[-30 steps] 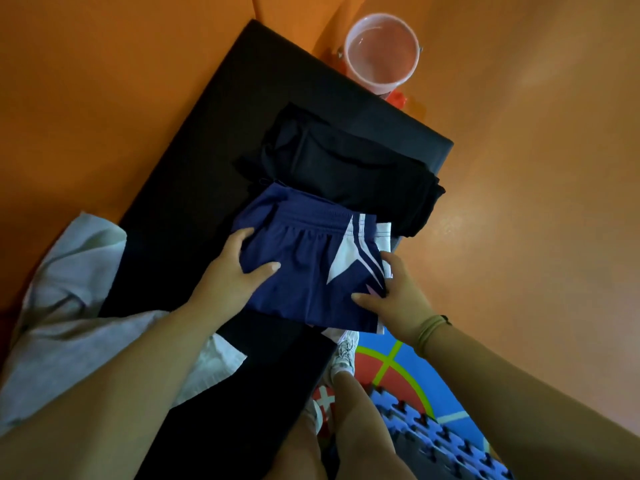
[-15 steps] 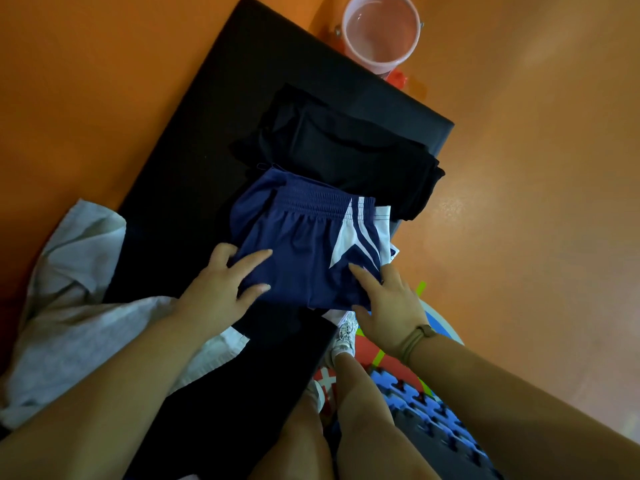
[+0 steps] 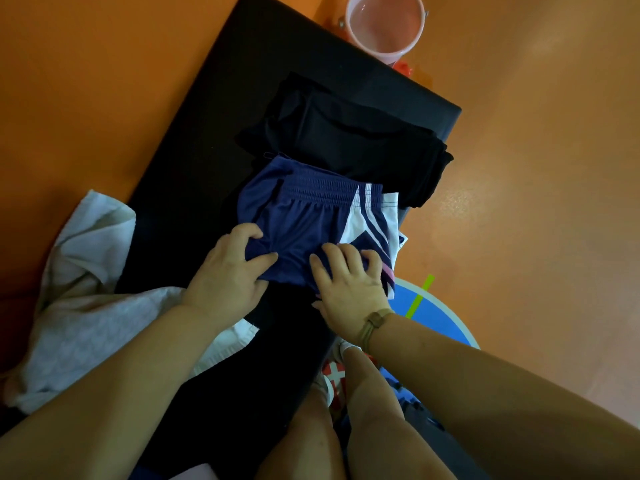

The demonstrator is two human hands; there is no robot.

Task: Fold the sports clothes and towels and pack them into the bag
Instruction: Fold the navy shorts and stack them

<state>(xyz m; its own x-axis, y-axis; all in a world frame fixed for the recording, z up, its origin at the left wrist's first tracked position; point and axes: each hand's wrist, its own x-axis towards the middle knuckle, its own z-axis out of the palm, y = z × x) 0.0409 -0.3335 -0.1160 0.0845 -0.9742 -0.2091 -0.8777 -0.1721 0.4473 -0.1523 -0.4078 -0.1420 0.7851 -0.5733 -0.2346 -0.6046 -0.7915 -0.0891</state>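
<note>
currently the left grip (image 3: 228,271) and right grip (image 3: 349,282) each clamp the near hem of the blue shorts (image 3: 311,220), waistband lying straight ahead, long axis crosswise, both equally near.

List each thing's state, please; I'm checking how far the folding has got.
blue shorts: lying flat, lower edge held by both hands.
black garment: folded, beyond the shorts.
white towel: crumpled, unfolded.
pink bucket: upright, uncovered.
left hand: grips the shorts.
right hand: grips the shorts.
</note>
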